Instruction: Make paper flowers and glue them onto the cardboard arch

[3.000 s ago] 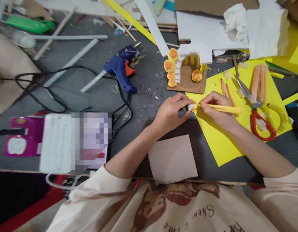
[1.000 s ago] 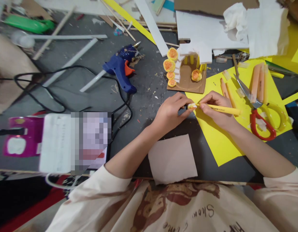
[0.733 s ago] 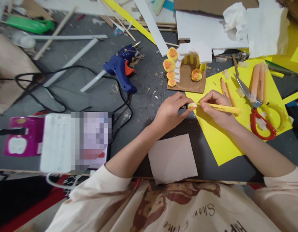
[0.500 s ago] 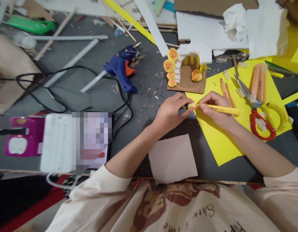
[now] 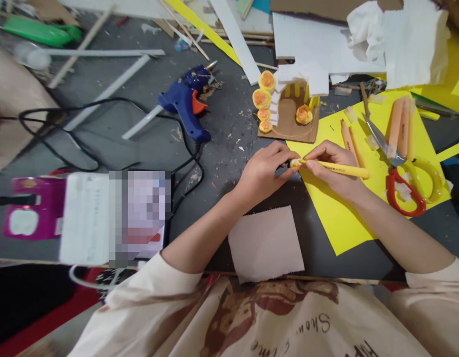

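Observation:
My left hand (image 5: 264,171) is closed in a pinch on a small whitish-yellow piece (image 5: 294,162) at the edge of a yellow paper sheet (image 5: 341,223). My right hand (image 5: 331,168) grips a yellow marker (image 5: 344,170) lying almost level, with its tip touching that small piece. Just beyond my hands stands a small brown cardboard model (image 5: 289,119) with white steps and several orange-yellow rolled flowers (image 5: 261,99).
A blue glue gun (image 5: 186,101) with a black cord lies to the left. Red-handled scissors (image 5: 395,171) and orange markers (image 5: 398,126) rest on the yellow sheet. A pale paper square (image 5: 265,245) lies near me. White foam board (image 5: 318,49), strips and sticks crowd the far side.
My hands stay in the same place; the marker tip keeps working on the small piece, which looks more yellow than three seconds ago. The view has shifted slightly.

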Available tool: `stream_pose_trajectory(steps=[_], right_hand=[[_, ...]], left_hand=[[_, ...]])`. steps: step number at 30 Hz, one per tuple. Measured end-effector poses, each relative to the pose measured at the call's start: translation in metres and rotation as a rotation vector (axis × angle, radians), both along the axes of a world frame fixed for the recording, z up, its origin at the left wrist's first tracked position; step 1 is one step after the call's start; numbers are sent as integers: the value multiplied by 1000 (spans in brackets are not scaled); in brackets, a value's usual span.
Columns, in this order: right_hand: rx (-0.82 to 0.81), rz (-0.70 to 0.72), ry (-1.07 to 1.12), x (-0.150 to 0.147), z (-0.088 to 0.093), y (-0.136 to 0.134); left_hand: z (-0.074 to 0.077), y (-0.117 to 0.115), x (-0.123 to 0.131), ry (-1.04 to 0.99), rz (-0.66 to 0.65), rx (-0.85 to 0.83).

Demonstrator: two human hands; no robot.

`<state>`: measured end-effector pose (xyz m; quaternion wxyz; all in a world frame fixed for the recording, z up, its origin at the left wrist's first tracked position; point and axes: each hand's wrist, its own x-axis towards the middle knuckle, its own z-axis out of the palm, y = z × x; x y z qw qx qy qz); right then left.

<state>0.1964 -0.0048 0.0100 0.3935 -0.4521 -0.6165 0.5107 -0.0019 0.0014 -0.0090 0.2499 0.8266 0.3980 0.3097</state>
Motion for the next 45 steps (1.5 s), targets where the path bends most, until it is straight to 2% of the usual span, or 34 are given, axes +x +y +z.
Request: stream_pose_trajectory(steps=[12, 17, 27, 31, 36, 45], right_hand=[[19, -63, -14, 1, 1, 0], [6, 9, -6, 1, 1, 0], [16, -65, 26, 1, 2, 2], [10, 6, 31, 0, 3, 3], [-7, 107, 7, -1, 3, 1], [20, 46, 10, 0, 2, 2]], left_hand=[[0, -1, -1, -6, -7, 24], [-1, -1, 0, -5, -7, 31], [2, -2, 1, 9, -8, 38], [4, -2, 2, -3, 24, 51], [5, -2, 2, -23, -11, 79], [3, -2, 2, -45, -13, 57]])
